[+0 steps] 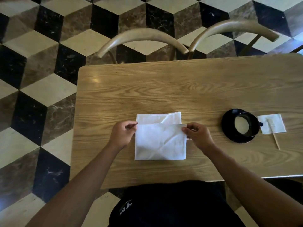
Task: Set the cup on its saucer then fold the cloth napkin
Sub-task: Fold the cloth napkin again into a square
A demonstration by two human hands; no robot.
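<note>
A white cloth napkin (159, 141) lies on the wooden table (180, 89) in front of me, its near layer folded up over the far layer, which still shows as a strip at the top. My left hand (122, 134) pinches the left end of the folded edge. My right hand (197, 135) pinches the right end of that edge. A black cup (244, 124) with a pale inside stands on a black saucer (228, 128) to the right of the napkin, apart from both hands.
A small white paper napkin (273, 123) with a wooden stir stick (275, 140) across it lies right of the saucer. Two curved wooden chair backs (142, 37) (234, 28) stand past the table's far edge. The table's left edge drops to a patterned marble floor (41, 79).
</note>
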